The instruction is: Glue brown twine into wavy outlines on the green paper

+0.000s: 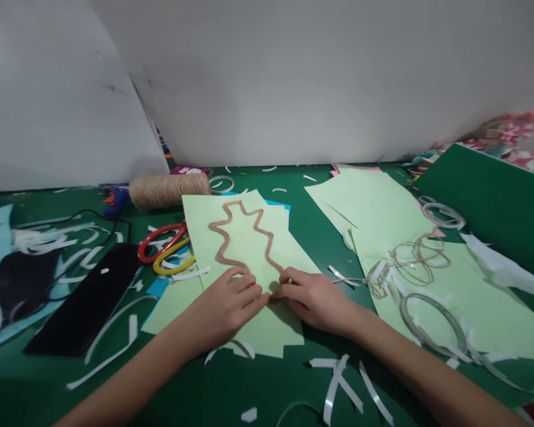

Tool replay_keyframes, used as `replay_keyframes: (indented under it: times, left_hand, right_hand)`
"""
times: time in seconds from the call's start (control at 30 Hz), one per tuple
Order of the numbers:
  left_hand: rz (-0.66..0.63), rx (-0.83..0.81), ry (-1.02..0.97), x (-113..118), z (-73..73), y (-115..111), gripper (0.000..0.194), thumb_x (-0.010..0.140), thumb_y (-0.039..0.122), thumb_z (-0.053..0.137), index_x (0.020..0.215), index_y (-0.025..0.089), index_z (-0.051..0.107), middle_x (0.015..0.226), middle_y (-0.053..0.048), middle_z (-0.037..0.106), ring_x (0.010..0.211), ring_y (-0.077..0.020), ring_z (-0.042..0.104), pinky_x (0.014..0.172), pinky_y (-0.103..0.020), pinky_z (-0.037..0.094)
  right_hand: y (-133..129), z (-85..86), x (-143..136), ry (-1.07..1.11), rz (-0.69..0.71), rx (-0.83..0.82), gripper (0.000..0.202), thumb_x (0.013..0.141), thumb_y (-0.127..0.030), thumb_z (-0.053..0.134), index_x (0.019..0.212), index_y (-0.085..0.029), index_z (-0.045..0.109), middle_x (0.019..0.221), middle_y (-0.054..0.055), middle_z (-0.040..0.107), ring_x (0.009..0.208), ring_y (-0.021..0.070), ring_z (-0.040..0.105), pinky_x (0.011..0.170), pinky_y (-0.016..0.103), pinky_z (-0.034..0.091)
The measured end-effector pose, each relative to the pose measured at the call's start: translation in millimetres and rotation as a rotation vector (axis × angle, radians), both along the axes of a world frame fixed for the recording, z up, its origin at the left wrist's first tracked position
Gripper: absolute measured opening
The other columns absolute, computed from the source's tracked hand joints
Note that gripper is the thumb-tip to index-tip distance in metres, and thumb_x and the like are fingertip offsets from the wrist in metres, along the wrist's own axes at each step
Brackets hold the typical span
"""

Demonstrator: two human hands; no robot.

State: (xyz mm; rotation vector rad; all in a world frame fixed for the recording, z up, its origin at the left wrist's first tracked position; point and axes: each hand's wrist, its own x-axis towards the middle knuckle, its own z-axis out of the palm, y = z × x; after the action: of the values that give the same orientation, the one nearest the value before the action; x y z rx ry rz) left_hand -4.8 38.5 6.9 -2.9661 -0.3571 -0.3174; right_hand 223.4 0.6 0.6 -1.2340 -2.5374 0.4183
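Note:
A zigzag outline of brown jute twine (226, 244) lies on pale green paper (244, 270) in front of me. My left hand (235, 301) rests at the outline's lower left, its bent fingers closed on the twine. My right hand (314, 296) is at the lower right, thumb and fingers pinched on the twine. The two sets of fingertips almost meet over the paper. From behind my right hand a loose length of twine runs right to a tangled bundle (420, 261). The twine right under my fingertips is hidden.
A twine spool (169, 191) lies behind, beside a blue glue gun (115, 200). Scissors with red and yellow handles (173, 264) and a black phone-like slab (86, 299) lie left. More green sheets (369, 198), a tape-like ring (434, 326) and paper strips (338, 379) lie right and front.

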Motion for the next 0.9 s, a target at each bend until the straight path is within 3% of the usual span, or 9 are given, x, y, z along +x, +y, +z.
replay_keyframes:
  times: [0.17,0.27,0.47,0.7,0.9]
  left_hand:
    - [0.049,-0.035,0.026,7.3,0.4,-8.2,0.028,0.087,0.003,0.037,0.107,0.01,0.056,0.092,-0.01,0.059,0.087,-0.0215,0.051,0.08,-0.039,0.043]
    - [0.074,-0.079,0.031,9.0,-2.5,-10.4,0.034,0.085,0.003,0.038,0.114,0.012,0.053,0.092,-0.009,0.059,0.084,-0.0206,0.052,0.075,-0.036,0.043]
    - [0.075,-0.112,0.025,6.4,-8.0,-7.6,0.043,0.086,0.005,0.036,0.127,0.016,0.046,0.1,-0.009,0.058,0.092,-0.0216,0.05,0.082,-0.039,0.041]
    - [0.075,-0.075,-0.037,14.2,1.8,-10.5,0.037,0.083,0.005,0.04,0.116,0.014,0.052,0.107,-0.012,0.056,0.095,-0.024,0.048,0.086,-0.044,0.039]
    - [0.118,-0.132,0.043,25.7,0.2,-9.4,0.027,0.082,0.009,0.043,0.104,0.014,0.057,0.084,-0.009,0.055,0.079,-0.0218,0.048,0.073,-0.037,0.041]
  right_hand:
    - [3.9,2.5,5.5,0.054,-0.027,-0.047,0.025,0.085,-0.008,0.045,0.097,-0.023,0.062,0.101,0.003,0.057,0.08,0.0119,0.057,0.066,0.022,0.041]
    - [6.8,2.6,8.6,0.087,-0.058,-0.089,0.02,0.088,-0.011,0.045,0.096,-0.022,0.059,0.099,0.002,0.057,0.08,0.0117,0.056,0.065,0.021,0.041]
    - [11.2,4.3,14.9,0.094,-0.116,-0.137,0.016,0.087,-0.012,0.046,0.094,-0.021,0.058,0.092,0.002,0.06,0.082,0.0135,0.057,0.069,0.023,0.041]
    - [17.2,3.2,14.9,0.063,-0.129,-0.078,0.014,0.087,-0.01,0.047,0.089,-0.02,0.057,0.088,0.001,0.059,0.082,0.0131,0.054,0.068,0.023,0.037]
    - [27.6,5.2,13.8,0.007,-0.073,-0.03,0.013,0.087,-0.009,0.047,0.084,-0.019,0.056,0.085,0.002,0.056,0.077,0.0131,0.05,0.063,0.023,0.034]
